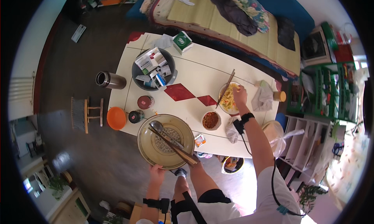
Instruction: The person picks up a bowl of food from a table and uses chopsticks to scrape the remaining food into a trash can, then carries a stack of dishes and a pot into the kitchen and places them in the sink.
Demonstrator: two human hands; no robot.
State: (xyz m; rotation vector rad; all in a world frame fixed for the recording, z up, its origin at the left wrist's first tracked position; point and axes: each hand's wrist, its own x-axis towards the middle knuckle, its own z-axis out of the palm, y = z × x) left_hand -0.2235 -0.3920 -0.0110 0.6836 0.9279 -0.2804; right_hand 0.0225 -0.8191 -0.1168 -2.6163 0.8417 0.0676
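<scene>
My left hand (157, 173) grips the near rim of a large patterned bowl (146, 153), which overhangs the table's front edge. A metal spoon (168, 134) and wooden chopsticks (172, 147) lie in it, their ends past the rim. On the right, my right hand (240, 95) is over a dish of shredded yellow food (228, 102), its fingertips at the food or rim; whether they hold anything is hidden. A pair of dark chopsticks (225, 88) lies across this dish. Nearer me stands a bowl of red chunky sauce (211, 120).
On the white table (201, 69) are a grey basin of medicine boxes (136, 75), a steel thermos (115, 80), an orange bowl (116, 118), two lidded jars (145, 102), cloths (262, 98) and a bagged item (271, 133). A bin (233, 165) stands below the front edge.
</scene>
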